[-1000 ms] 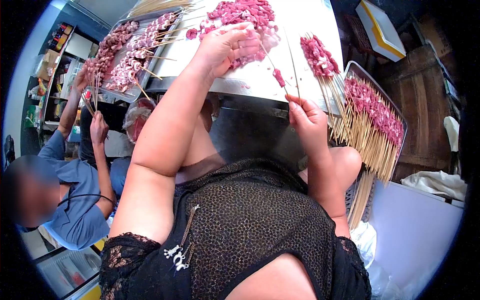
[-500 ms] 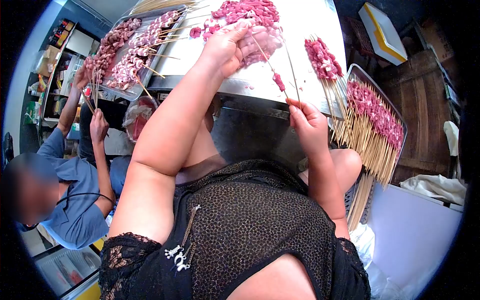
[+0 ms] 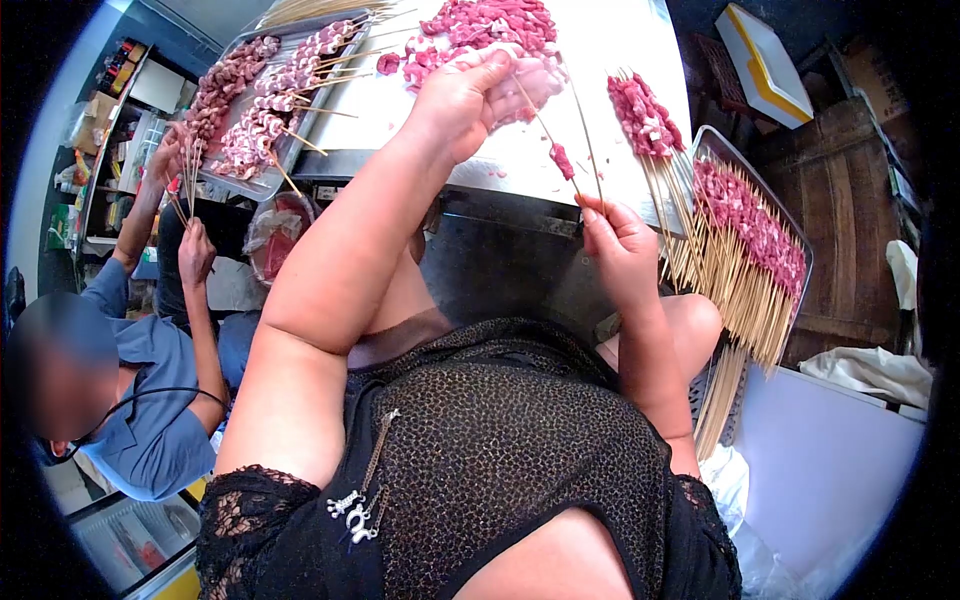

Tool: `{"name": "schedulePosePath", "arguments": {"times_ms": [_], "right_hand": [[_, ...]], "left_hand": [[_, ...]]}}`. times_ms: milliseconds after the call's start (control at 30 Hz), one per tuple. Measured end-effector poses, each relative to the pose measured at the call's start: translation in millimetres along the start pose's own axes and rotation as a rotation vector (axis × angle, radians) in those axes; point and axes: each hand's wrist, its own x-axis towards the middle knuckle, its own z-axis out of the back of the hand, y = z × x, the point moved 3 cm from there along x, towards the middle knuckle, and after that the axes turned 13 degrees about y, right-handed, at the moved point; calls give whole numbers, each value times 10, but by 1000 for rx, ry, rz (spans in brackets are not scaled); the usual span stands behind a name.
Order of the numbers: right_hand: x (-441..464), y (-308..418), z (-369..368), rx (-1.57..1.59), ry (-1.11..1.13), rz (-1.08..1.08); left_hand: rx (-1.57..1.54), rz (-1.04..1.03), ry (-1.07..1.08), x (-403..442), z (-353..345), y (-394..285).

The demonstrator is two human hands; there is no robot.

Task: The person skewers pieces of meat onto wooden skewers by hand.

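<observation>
My right hand point(image 3: 622, 250) is closed in a pinch on the lower ends of two thin skewers. One skewer carries a single piece of red meat point(image 3: 562, 161); the other skewer point(image 3: 588, 135) is bare. At the far end of the meat-bearing skewer is my left hand point(image 3: 465, 100), its fingers curled over the front of a pile of raw meat strips point(image 3: 490, 25). What those pale, bright fingers pinch cannot be made out. The pile lies on a white table top point(image 3: 380, 110). Finished meat skewers point(image 3: 645, 115) rest on the table to the right.
A metal tray point(image 3: 808, 245) of many skewers stands at the right, another tray point(image 3: 270, 185) with meat skewers at the upper left. At the left, a co-worker point(image 3: 160, 370) in blue holds several skewers. A bag-lined bowl point(image 3: 280, 240) and a white-and-yellow box point(image 3: 765, 65) are also in view.
My left hand has moved slightly right and down beside the pile, with its thumb shifting. My right hand still pinches both skewers, almost in place. The co-worker's upper hand has moved slightly.
</observation>
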Motion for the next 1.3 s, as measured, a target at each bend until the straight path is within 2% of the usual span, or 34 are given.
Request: {"name": "schedulePosePath", "arguments": {"times_ms": [67, 267, 500, 600, 667, 767, 967, 1033, 1067, 1233, 1300], "right_hand": [[5, -2, -50, -16, -34, 75], [26, -54, -132, -63, -67, 89], [42, -33, -131, -33, -53, 89], [49, 48, -149, 26, -17, 49], [62, 81, -187, 254, 72, 0], [76, 60, -189, 267, 67, -7], [70, 40, -166, 152, 20, 55], [68, 16, -175, 131, 11, 69], [70, 14, -180, 113, 0, 83], [70, 33, -243, 43, -21, 112], [71, 50, -290, 32, -24, 125]], "left_hand": [[-36, -11, -16, -3, -4, 14], [-65, -33, -34, -10, 21, 39], [-72, -16, 48, -1, 5, 52], [-104, -20, 71, -4, -15, 51], [-128, -19, 73, -21, -35, 63], [-92, -19, 76, -34, -63, 47], [-75, -85, 131, -66, -131, -10], [38, -128, -1, -80, -180, 5], [38, -128, -2, -73, -191, 21], [-112, -245, 53, -45, -128, 89], [-132, -230, 63, -58, -107, 134]]}}
